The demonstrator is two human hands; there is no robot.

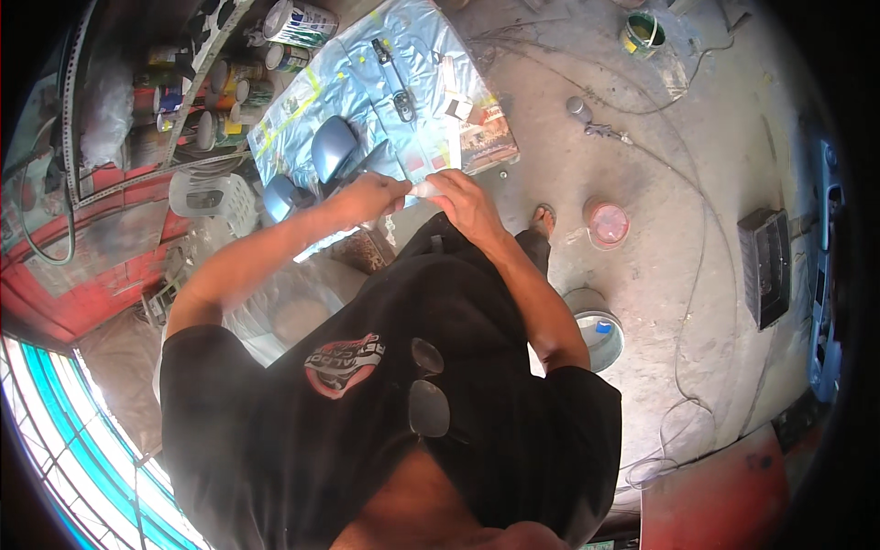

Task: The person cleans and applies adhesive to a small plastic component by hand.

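My left hand (371, 198) and my right hand (466, 206) meet over the near edge of a table covered with shiny plastic sheeting (362, 78). Between their fingertips is a small white object (425, 190), pinched from both sides; its kind is too small to make out. Just beyond my left hand lies a blue, rounded car mirror cover (334, 149). A second blue cover (283, 197) rests at the table's left corner, near my left forearm. Farther back on the sheeting is a narrow black part with a looped end (402, 103).
Paint cans (300, 23) crowd the shelves at the left, above a white plastic chair (213, 199). On the floor to the right stand a reddish bucket (608, 225), a grey bucket (600, 339) and a green pail (643, 35). A hose (701, 197) trails across the concrete beside a black crate (764, 266).
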